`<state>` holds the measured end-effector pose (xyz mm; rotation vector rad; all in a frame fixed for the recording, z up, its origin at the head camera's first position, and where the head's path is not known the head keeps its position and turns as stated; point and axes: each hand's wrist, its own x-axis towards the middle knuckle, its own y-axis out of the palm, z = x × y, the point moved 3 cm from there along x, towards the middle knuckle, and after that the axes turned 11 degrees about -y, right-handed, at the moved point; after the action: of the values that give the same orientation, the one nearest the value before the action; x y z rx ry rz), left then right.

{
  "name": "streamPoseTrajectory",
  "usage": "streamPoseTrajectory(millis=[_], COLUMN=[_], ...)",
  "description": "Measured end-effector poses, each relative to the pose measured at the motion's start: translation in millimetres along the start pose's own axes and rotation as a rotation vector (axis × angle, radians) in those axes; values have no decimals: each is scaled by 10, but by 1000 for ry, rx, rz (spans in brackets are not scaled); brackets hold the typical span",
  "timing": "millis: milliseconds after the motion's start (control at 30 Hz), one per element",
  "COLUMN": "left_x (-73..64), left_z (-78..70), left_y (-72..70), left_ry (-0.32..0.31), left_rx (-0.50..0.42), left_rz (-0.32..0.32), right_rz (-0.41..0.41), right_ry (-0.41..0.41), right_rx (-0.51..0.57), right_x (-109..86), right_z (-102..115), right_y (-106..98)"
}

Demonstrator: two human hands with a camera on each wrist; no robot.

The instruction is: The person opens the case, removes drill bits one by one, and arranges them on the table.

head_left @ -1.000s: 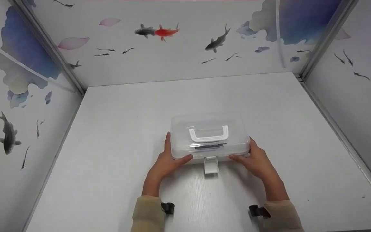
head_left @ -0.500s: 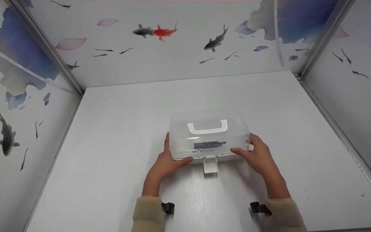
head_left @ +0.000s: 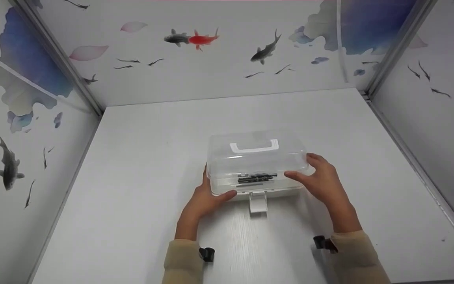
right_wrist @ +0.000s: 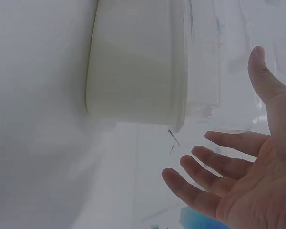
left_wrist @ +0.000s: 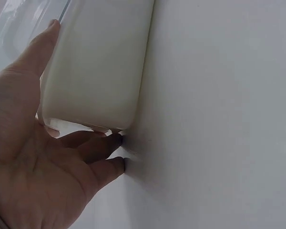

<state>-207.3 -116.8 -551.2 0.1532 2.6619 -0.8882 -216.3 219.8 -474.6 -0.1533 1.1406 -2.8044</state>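
A storage box with a white base (left_wrist: 95,62) and a clear lid (head_left: 223,162) stands on the table. Its lid is raised at the front, with a white handle (head_left: 254,147) on top. The white latch (head_left: 258,203) hangs loose at the front. Several dark slender sticks (head_left: 256,178) lie inside, seen through the gap and lid. My left hand (head_left: 205,200) grips the base's left end, thumb along the front, fingers bent around the side. At the lid's right front corner is my right hand (head_left: 323,181), thumb in front, fingers nearly straight beside it.
The white table (head_left: 140,157) is bounded by panels on three sides. The back panel (head_left: 219,79) has fish and petal prints. A dark camera mount sits at each wrist, the left mount (head_left: 207,254) and the right mount (head_left: 323,242), close above the tabletop.
The lid's front edge has swung upward and back, exposing the dark sticks. My right hand has risen with it, while my left hand has stayed on the base.
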Motion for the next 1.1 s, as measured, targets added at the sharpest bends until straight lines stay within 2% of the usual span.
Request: streamPoseTrajectory(millis=[367, 567, 700, 900, 1100], left_x=[3, -11, -17, -17, 1], left_z=[-20, -29, -30, -20, -12], left_y=[-49, -42, -39, -39, -32], left_ry=[-47, -107, -120, -91, -95], left_rx=[-14, -2, -5, -11, -18], left_rz=[5, 13, 12, 15, 13], right_rz=[8, -13, -9, -11, -8], right_ry=[-84, -103, -100, -99, -83], right_rx=[-186, -244, -257, -260, -250], right_x=[243, 423, 554, 739, 871], right_z=[198, 310, 391, 463, 497], right_y=[-297, -421, -485, -540, -563])
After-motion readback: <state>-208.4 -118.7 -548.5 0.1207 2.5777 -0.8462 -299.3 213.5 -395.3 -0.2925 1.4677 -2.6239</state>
